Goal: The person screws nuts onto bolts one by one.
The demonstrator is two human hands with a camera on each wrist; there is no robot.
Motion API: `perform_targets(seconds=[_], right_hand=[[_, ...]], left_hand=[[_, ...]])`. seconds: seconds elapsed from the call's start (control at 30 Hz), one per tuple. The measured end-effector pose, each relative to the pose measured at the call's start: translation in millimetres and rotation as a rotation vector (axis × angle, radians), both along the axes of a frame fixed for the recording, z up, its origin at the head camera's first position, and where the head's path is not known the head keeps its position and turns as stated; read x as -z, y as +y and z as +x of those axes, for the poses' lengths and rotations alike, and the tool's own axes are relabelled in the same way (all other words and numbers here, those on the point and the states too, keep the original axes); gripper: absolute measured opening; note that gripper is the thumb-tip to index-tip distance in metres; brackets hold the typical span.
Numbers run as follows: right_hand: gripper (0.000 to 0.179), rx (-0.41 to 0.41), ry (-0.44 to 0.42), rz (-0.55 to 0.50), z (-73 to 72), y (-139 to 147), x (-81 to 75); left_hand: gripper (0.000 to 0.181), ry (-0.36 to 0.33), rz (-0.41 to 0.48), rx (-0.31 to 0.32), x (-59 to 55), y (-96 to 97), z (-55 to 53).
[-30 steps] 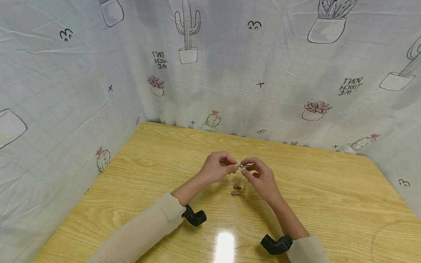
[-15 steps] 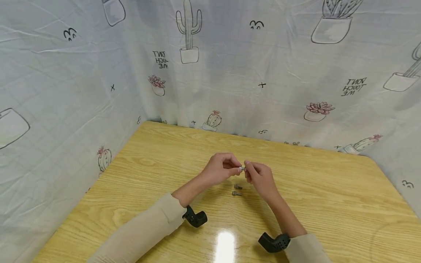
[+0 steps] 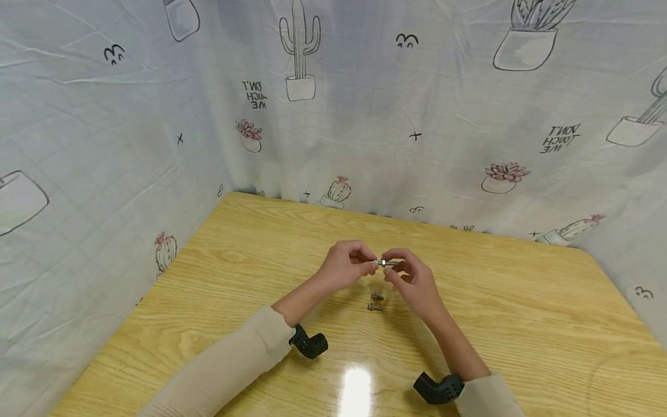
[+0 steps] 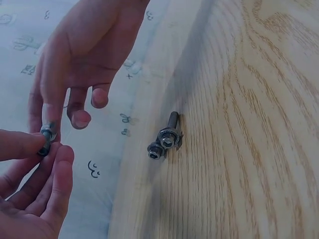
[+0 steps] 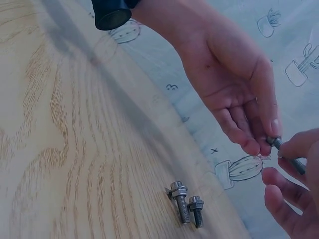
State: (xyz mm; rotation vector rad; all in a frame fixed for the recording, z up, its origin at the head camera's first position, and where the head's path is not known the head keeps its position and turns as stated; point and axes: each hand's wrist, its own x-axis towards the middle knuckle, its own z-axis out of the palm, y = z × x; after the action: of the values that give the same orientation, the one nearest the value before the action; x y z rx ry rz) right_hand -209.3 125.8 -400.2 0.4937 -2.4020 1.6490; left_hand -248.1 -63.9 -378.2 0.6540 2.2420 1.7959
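My left hand (image 3: 346, 265) pinches a metal bolt (image 3: 392, 263) at its left end, above the table. A hex nut (image 3: 384, 263) sits on the bolt's shank. My right hand (image 3: 416, 284) has its thumb and forefinger curled about the nut and shank, partly hiding the shank. In the right wrist view the bolt (image 5: 298, 166) runs from the left fingertips in among the right fingers. Two more socket-head bolts, one longer (image 5: 180, 199) and one shorter (image 5: 196, 214), lie side by side below the hands. Each carries a nut near its head.
The wood-grain table (image 3: 271, 231) spreads around both arms. A pale curtain printed with cacti (image 3: 359, 116) hangs along its back and left sides. Black camera mounts (image 3: 310, 344) sit on both wrists. A bright light reflection shows near the front.
The right thumb and forefinger closed tightly over the bolt half a second ago, then spread apart again, uncovering the nut. The left hand shifted slightly right and back. The two lying bolts stayed put.
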Motion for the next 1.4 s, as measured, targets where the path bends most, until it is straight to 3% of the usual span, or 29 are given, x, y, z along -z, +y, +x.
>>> perform_targets(seconds=[0.17,0.47,0.77,0.87,1.07,1.17,1.3,1.4], right_hand=[[0.023,0.022,0.029,0.053,-0.4,0,1.4],[0.019,0.086,-0.045,0.073,-1.8,-3,-3.8],[0.056,0.163,-0.109,0.073,-4.9,-7,-3.2],[0.055,0.175,-0.115,0.079,-4.3,-7,-2.2],[0.027,0.076,-0.035,0.048,0.6,-3,-0.6],[0.026,0.027,0.021,0.066,9.8,-5,-10.5],[0.026,0.024,0.041,0.108,21.3,-12,-25.6],[0.024,0.03,0.044,0.109,19.4,-11,-22.0]], left_hand=[[0.006,-0.001,0.009,0.001,0.7,-0.7,0.1],[0.006,0.009,0.032,0.025,0.0,1.4,2.2],[0.006,0.057,0.005,0.047,-1.5,4.4,5.6],[0.005,0.057,0.0,0.035,0.0,4.5,6.0],[0.004,0.04,0.004,-0.004,3.9,3.2,4.9],[0.003,0.025,0.01,-0.015,5.2,2.0,4.4],[0.004,0.006,0.018,-0.016,5.4,1.0,5.6],[0.004,-0.002,0.026,-0.013,5.3,1.1,6.8]])
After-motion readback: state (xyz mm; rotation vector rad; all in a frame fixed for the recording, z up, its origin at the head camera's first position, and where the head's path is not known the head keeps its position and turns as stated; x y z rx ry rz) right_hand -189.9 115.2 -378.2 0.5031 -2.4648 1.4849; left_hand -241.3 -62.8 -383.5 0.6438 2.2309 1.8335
